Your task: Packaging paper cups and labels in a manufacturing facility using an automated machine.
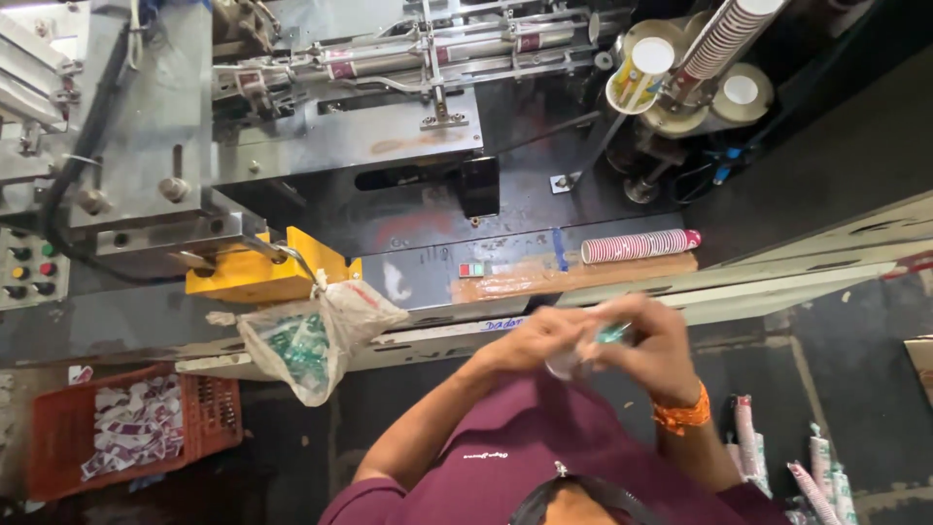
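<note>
Beside a cup-making machine (389, 126), left hand (530, 340) and right hand (656, 345) fingers pinch a small clear wrapper (593, 348).

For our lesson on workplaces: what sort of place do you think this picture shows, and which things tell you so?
Probably a small paper cup factory. A metal forming machine fills the view, a stack of striped paper cups lies on its ledge, and a red crate holds printed paper offcuts.

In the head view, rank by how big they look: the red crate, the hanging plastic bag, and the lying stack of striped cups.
1. red crate, cut off by the frame edge
2. plastic bag
3. stack of striped cups, farther from the camera, so its true size is unsure
</note>
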